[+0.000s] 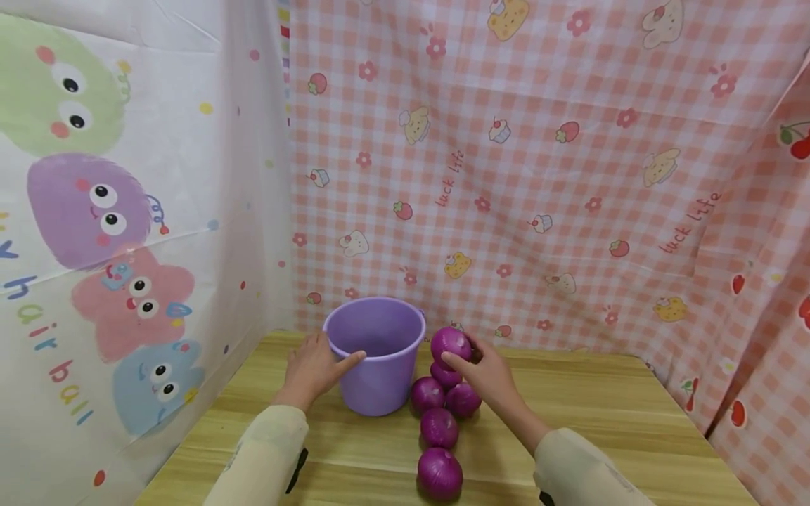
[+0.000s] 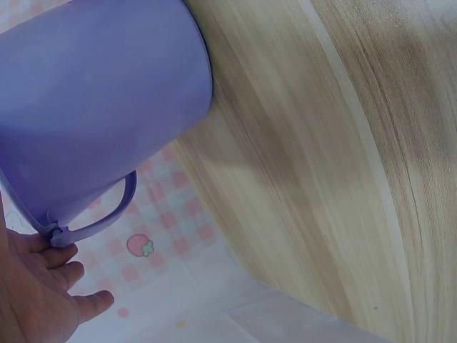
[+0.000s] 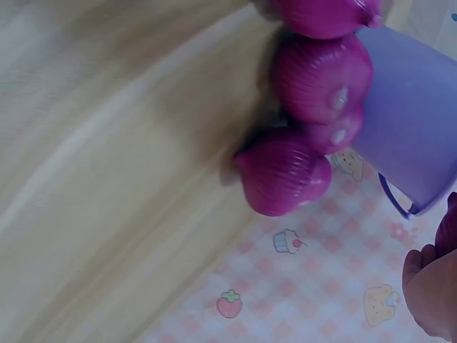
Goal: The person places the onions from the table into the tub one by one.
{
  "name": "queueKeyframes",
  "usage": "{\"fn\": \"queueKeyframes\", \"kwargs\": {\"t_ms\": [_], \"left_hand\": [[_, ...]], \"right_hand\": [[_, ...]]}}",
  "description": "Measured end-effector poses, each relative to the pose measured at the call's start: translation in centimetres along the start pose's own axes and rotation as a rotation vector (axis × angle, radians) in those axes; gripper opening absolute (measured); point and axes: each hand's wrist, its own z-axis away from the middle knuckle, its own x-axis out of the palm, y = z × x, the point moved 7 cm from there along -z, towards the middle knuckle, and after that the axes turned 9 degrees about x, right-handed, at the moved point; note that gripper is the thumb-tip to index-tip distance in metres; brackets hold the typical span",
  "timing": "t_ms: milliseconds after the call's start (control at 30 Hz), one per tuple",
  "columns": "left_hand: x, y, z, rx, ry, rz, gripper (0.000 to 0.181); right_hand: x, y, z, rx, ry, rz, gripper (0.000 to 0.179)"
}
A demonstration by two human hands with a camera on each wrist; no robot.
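Note:
A purple plastic bucket (image 1: 380, 386) stands upright on the table, its mouth facing up. My left hand (image 1: 313, 369) holds the bucket's left rim, the thumb laid over the edge. In the left wrist view, its fingers (image 2: 64, 275) are outside the rim beside the handle (image 2: 107, 220). To the right of the bucket, my right hand (image 1: 490, 376) grips a purple onion (image 1: 451, 342) above the other onions. Several more purple onions lie below it, among them a near one (image 1: 439, 474) and one beside the bucket (image 1: 427, 395). Only an edge of the gripped onion (image 3: 448, 227) shows in the right wrist view.
The wood-grain table (image 1: 569, 436) extends to the right of the onions. Behind it hangs a pink checked curtain (image 1: 538, 183), close to the bucket. A white cartoon-print sheet (image 1: 209, 176) hangs along the left side.

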Motion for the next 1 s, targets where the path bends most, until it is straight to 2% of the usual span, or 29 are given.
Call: {"fn": "queueKeyframes", "kwargs": {"t_ms": [133,233,400,600,767,1000], "left_hand": [[0.0,0.1,0.1,-0.002,0.003,0.002,0.105],[-0.1,0.3,0.2,-0.001,0.004,-0.002,0.101],[-0.3,0.4,0.2,0.000,0.001,-0.006,0.106],[-0.5,0.4,0.2,-0.003,-0.003,-0.009,0.105],[-0.6,0.4,0.2,-0.004,-0.006,-0.009,0.104],[-0.4,0.5,0.2,-0.003,-0.006,-0.009,0.103]], "right_hand": [[0.4,-1.2,-0.8,-0.012,0.022,0.034,0.077],[0.7,-2.2,-1.3,-0.029,0.024,0.016,0.071],[1.7,-3.8,-2.1,-0.052,0.013,-0.025,0.064],[3.2,-5.3,-2.8,-0.081,0.026,-0.033,0.064],[4.5,-6.3,-3.3,-0.107,0.042,0.000,0.063],[5.9,-7.3,-3.6,-0.189,0.051,0.036,0.052]]}}
